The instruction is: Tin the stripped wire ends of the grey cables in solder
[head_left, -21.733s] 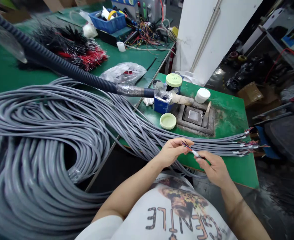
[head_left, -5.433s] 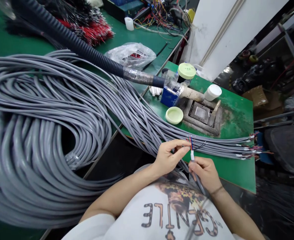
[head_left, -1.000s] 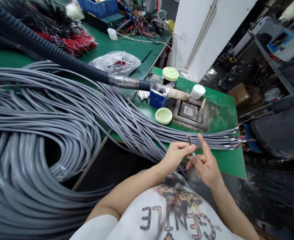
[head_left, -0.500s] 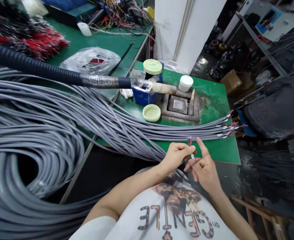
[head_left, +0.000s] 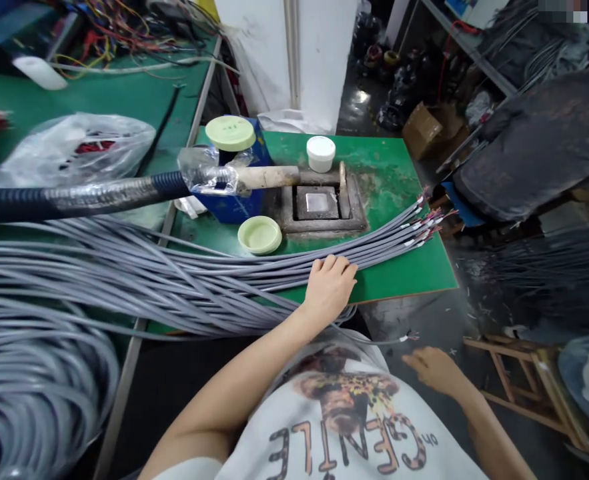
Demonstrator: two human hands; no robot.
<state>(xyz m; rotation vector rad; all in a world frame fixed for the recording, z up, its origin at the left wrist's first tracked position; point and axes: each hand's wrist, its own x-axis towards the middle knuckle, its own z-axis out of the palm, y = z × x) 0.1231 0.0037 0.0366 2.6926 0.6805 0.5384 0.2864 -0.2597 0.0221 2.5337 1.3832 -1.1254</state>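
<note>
Left hand: the hand (head_left: pixel 330 287) lies over the grey cable bundle (head_left: pixel 254 267), fingers bent and touching the upper cables; whether it grips any cannot be determined.
Right hand: the hand (head_left: pixel 437 369) is beyond the desk edge, low and slightly blurred, fingers partly curled; full closure cannot be determined.
Loose cable: one grey cable (head_left: pixel 374 342) extends past the desk edge in front of the shirt; its white-banded end, with thin wires exposed, lies near the right fingertips, apparently not touching them.
Bundle ends: white bands and reddish wires, gathered at the right end of the green desk (head_left: pixel 407 270).
Bundle left: cables cross the desk joint near a large grey coil (head_left: pixel 49 367).
Desk fixture: square, stained frame (head_left: pixel 319 227) behind the bundle.
Containers: pale green dish (head_left: pixel 259 235) left of the frame; white tub (head_left: pixel 321 157) behind it.
Hose: dark corrugated hose (head_left: pixel 99 198) with a pale nozzle (head_left: pixel 269 177) passing above a blue box (head_left: pixel 229 208).
</note>
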